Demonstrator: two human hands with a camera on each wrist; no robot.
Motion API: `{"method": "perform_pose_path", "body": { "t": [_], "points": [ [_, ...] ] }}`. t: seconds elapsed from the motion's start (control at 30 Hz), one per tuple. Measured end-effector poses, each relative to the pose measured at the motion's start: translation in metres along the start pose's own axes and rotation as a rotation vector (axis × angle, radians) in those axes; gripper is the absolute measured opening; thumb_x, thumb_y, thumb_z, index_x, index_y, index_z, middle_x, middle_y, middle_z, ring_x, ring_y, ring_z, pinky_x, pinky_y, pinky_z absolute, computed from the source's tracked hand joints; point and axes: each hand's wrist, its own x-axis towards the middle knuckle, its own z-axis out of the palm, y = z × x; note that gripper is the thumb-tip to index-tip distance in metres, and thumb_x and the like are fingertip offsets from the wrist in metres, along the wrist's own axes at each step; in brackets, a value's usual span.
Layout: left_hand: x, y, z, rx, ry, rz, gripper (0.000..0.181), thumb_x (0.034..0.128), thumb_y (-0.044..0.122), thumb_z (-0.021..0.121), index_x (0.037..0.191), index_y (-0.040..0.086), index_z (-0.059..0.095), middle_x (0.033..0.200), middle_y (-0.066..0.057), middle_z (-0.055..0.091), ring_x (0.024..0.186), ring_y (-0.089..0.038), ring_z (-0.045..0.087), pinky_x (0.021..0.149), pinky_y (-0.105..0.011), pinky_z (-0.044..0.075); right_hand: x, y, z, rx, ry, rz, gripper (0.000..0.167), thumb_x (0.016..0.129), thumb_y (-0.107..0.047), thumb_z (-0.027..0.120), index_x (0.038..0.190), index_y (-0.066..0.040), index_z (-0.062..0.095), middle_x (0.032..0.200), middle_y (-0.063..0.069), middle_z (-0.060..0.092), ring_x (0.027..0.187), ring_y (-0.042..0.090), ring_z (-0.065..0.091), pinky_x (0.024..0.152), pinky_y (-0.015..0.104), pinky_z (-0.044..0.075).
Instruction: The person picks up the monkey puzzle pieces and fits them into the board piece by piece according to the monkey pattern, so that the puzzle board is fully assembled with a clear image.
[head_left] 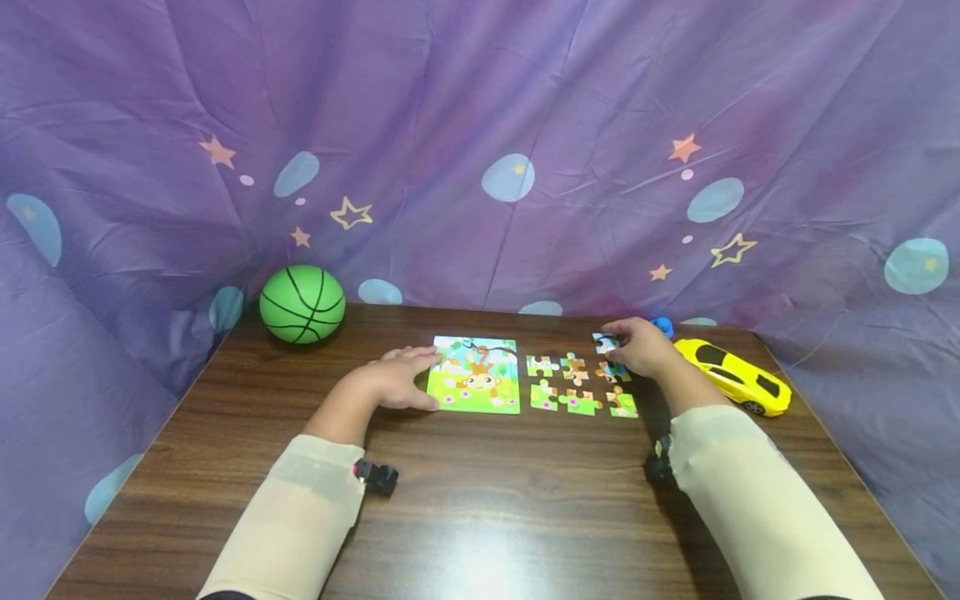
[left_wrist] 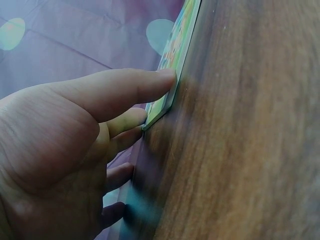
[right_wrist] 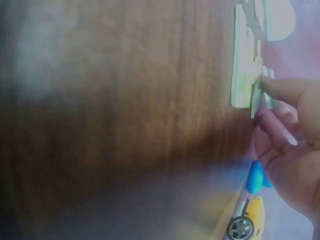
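A square monkey picture board (head_left: 480,379) lies flat on the table. My left hand (head_left: 393,379) touches its left side, thumb at the near corner; in the left wrist view the thumb of the left hand (left_wrist: 75,130) rests on the board's edge (left_wrist: 176,85), fingers spread loosely. Right of the board lie several jigsaw pieces (head_left: 581,402) in rough rows, slightly apart. At the far right of them, my right hand (head_left: 643,348) pinches a puzzle piece (head_left: 604,342). In the right wrist view the thumb and fingers of the right hand (right_wrist: 292,135) grip a thin piece (right_wrist: 256,95).
A green ball (head_left: 302,305) stands at the table's back left. A yellow toy car (head_left: 733,377) is close to the right forearm, with a blue object (head_left: 663,326) behind the right hand. A purple patterned curtain (head_left: 450,150) hangs along the back edge of the wooden table (head_left: 450,483).
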Motion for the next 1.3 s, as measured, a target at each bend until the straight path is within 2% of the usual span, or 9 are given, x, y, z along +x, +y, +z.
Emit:
{"method": "perform_pose_path", "body": {
  "t": [0.1,0.2,0.4,0.67,0.93,1.2,1.23,1.3],
  "points": [
    [0.000,0.001,0.000,0.004,0.000,0.001,0.094,0.0926,0.052,0.076,0.171,0.027,0.030,0.182,0.002,0.019,0.168,-0.040,0.012,0.131,-0.075,0.015,0.002,-0.002,0.001,-0.031,0.046,-0.025,0.055,0.092,-0.011,0.078,0.143,0.003,0.064,0.132,0.029,0.062,0.109,0.038,0.059,0.100,0.055,0.053],
    [0.000,0.001,0.000,0.003,0.000,0.001,0.093,0.0929,0.052,0.075,0.171,0.027,0.030,0.182,0.001,0.019,0.169,-0.040,0.012,0.131,-0.075,0.014,0.002,-0.004,0.002,-0.038,0.082,-0.030,0.055,0.091,-0.011,0.078,0.142,0.005,0.064,0.134,0.030,0.060,0.114,0.041,0.057,0.106,0.059,0.050],
    [0.001,0.000,0.001,0.006,0.000,0.000,0.094,0.0926,0.053,0.075,0.171,0.027,0.030,0.182,0.001,0.019,0.168,-0.041,0.012,0.130,-0.076,0.015,0.000,-0.012,0.004,0.018,0.101,0.012,0.053,0.095,-0.015,0.076,0.142,0.005,0.064,0.136,0.031,0.061,0.120,0.043,0.061,0.113,0.061,0.049],
    [-0.001,0.001,0.000,-0.001,0.003,-0.001,0.094,0.0924,0.052,0.076,0.171,0.028,0.030,0.182,0.002,0.019,0.169,-0.040,0.012,0.131,-0.076,0.014,-0.003,-0.028,0.011,0.170,0.138,0.049,0.053,0.099,-0.023,0.076,0.146,-0.002,0.064,0.143,0.026,0.062,0.124,0.042,0.066,0.107,0.056,0.056],
    [-0.001,0.001,-0.001,-0.002,0.002,-0.004,0.094,0.0924,0.052,0.076,0.171,0.027,0.030,0.182,0.002,0.019,0.169,-0.040,0.011,0.130,-0.076,0.013,-0.002,-0.060,0.022,0.228,0.144,-0.020,0.051,0.097,-0.023,0.079,0.143,-0.005,0.067,0.142,0.020,0.062,0.120,0.037,0.069,0.102,0.051,0.059],
    [-0.001,0.001,-0.001,-0.005,-0.005,-0.004,0.094,0.0924,0.052,0.076,0.171,0.027,0.030,0.182,0.001,0.018,0.169,-0.041,0.011,0.131,-0.076,0.013,-0.001,-0.085,0.037,0.295,0.105,-0.046,0.046,0.096,-0.019,0.078,0.140,-0.006,0.070,0.138,0.014,0.062,0.113,0.028,0.068,0.084,0.030,0.058],
    [-0.001,0.001,0.000,-0.007,-0.006,-0.005,0.094,0.0923,0.052,0.076,0.171,0.027,0.030,0.182,0.001,0.018,0.169,-0.040,0.011,0.131,-0.076,0.013,-0.001,-0.088,0.039,0.301,0.104,-0.052,0.046,0.096,-0.018,0.079,0.139,-0.006,0.070,0.136,0.014,0.063,0.110,0.028,0.068,0.079,0.028,0.058],
    [-0.001,0.000,0.000,-0.008,-0.004,-0.005,0.094,0.0921,0.052,0.076,0.171,0.027,0.030,0.182,0.002,0.019,0.169,-0.040,0.011,0.131,-0.076,0.013,0.000,-0.094,0.042,0.303,0.100,-0.066,0.046,0.095,-0.018,0.079,0.139,-0.007,0.071,0.134,0.013,0.063,0.108,0.027,0.068,0.076,0.025,0.057]
  ]
}}
